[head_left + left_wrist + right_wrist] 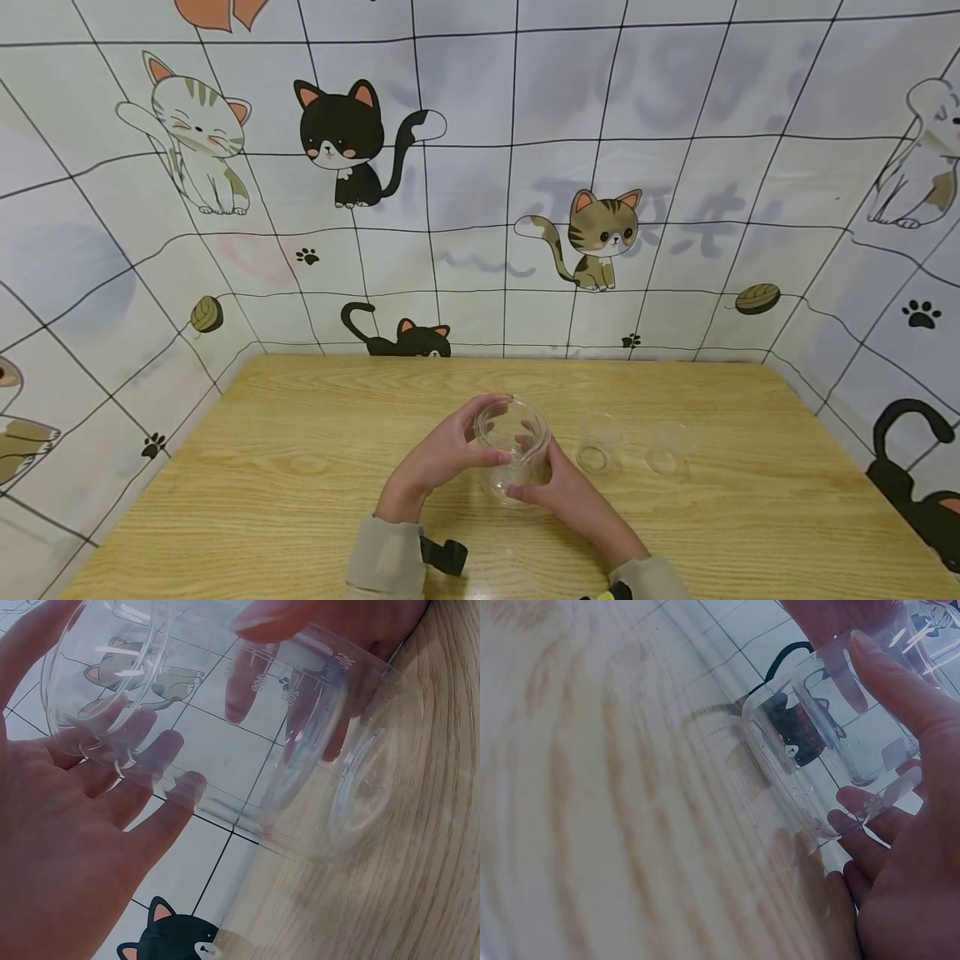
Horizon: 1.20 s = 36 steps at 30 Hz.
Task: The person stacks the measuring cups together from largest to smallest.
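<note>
- Light sleeves (386, 554) lie nearest, behind the fingers of both hands; a black wrist device (444, 556) sits at the left cuff, below those fingers.
- The right hand (566, 492) grips the lower right side of the clear vessel (522, 468), its thumb on the near face and its fingers curled around the side, spaced apart in the right wrist view.
- The left hand (446, 454) grips higher, near the rim: thumb across the near face, fingers spread around the left and far side, showing through the wall in the left wrist view.
- The vessel stands between the two sets of fingers, mouth upward. Printed marks (289, 684) run along its wall beside the right fingers. A second curved edge shows inside it; whether that is another cup nested there, I cannot tell. Nor can I tell whether its base touches the table.
- To the right of the right fingers, just beyond their reach, a clear cup (594, 457) stands on the wooden table (322, 450).
- Another clear cup (667, 460) stands farther right from the fingers, apart from the first.
- Well beyond the fingertips, past the table's far edge, hangs a grid-lined backdrop (468, 192) printed with cats.
</note>
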Tool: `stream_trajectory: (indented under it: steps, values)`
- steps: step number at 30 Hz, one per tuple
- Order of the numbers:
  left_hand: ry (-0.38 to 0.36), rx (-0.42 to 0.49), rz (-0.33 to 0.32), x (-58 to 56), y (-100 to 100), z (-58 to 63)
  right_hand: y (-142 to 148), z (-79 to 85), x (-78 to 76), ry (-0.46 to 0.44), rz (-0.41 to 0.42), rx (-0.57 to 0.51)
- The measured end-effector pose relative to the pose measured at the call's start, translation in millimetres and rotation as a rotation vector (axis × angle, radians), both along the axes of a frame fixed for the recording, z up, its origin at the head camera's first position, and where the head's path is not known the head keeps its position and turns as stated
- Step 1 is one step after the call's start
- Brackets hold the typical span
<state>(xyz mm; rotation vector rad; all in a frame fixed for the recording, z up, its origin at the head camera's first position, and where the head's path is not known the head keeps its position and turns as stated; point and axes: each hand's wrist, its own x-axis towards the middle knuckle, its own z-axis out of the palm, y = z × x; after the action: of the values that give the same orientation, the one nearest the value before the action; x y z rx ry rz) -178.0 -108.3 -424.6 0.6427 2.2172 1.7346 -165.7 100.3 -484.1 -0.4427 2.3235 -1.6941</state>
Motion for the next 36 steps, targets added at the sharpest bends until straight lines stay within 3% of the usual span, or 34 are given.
stream_trajectory:
  steps: [15,25,31,36]
  values:
    - [-0.005,-0.030,-0.007,0.2,0.7,0.5,1.8,-2.0,0.4,-0.003,0.009,-0.024]
    - [0.030,-0.060,-0.002,-0.1,1.7,2.0,2.1,1.1,0.8,0.007,0.003,-0.001]
    - [0.038,-0.083,0.002,3.0,1.8,8.1,1.6,2.7,2.3,0.006,-0.008,0.018]
    - [0.033,-0.096,0.007,1.4,0.4,3.7,0.8,1.2,1.9,0.007,-0.006,0.023]
